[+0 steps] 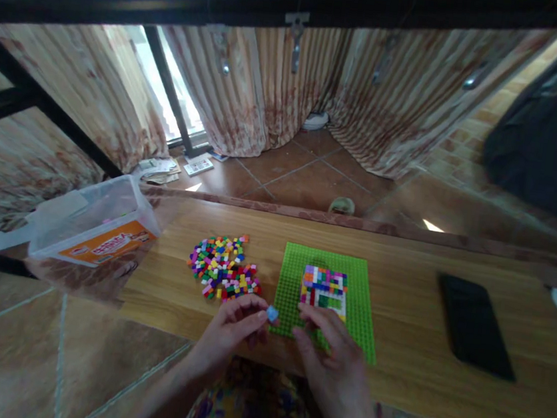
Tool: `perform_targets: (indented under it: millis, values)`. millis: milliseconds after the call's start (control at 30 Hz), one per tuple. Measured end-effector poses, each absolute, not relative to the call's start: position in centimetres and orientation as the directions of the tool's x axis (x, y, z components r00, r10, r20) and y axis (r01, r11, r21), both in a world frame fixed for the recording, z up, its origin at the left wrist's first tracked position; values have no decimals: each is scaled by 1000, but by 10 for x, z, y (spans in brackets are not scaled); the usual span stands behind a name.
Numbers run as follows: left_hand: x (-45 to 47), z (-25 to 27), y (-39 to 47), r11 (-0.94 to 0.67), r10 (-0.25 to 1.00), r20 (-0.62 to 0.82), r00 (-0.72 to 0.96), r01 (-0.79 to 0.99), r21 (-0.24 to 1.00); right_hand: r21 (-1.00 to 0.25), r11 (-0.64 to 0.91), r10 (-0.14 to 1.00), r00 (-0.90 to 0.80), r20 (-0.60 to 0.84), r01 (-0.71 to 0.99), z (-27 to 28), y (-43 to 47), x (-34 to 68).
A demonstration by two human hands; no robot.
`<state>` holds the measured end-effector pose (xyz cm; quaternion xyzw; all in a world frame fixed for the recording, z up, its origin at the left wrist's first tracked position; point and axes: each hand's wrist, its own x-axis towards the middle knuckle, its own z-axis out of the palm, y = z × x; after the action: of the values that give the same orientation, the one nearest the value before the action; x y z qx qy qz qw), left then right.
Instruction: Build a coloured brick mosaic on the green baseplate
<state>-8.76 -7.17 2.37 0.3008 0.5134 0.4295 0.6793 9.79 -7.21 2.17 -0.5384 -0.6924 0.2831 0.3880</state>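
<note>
Between the thumb and fingers of my left hand [238,325] is a light blue building brick [272,313], held just left of the green baseplate [364,313]. My right hand [335,356] hovers over the baseplate's near part, thumb and fingers apart, with nothing seen between them. Its fingertips come close to the near left edge of a multicoloured brick build [324,285], and the hand hides part of that build. Beyond my left hand lies a loose pile of small coloured bricks [221,266] on the wooden table.
A clear plastic box with an orange label [114,242] stands at the table's left end. Toward the right lies a dark flat tablet-like object [475,325]. A black metal bar [205,9] crosses above, with curtains behind it.
</note>
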Motion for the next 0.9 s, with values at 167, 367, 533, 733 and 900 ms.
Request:
perform_targets:
  millis: [167, 367, 533, 733, 900]
  values:
    - [-57, 14, -79, 564, 824, -519, 229, -424, 708, -814, 286, 957, -112, 267, 505, 15, -84, 91]
    - [-44, 12, -74, 648, 751, -609, 255, -463, 605, -818, 277, 959, -98, 264, 504, 11, -82, 104]
    - [-37, 15, -69, 597, 802, -551, 230, -349, 722, -811, 241, 965, -41, 260, 533, 9, -76, 116]
    - [-45, 13, -61, 462, 887, -455, 82, -187, 867, -779, 159, 962, 83, 261, 606, 1, -54, 144]
    - [-52, 5, -54, 417, 907, -421, 17, -173, 892, -706, 222, 946, 26, 323, 673, -8, -38, 151]
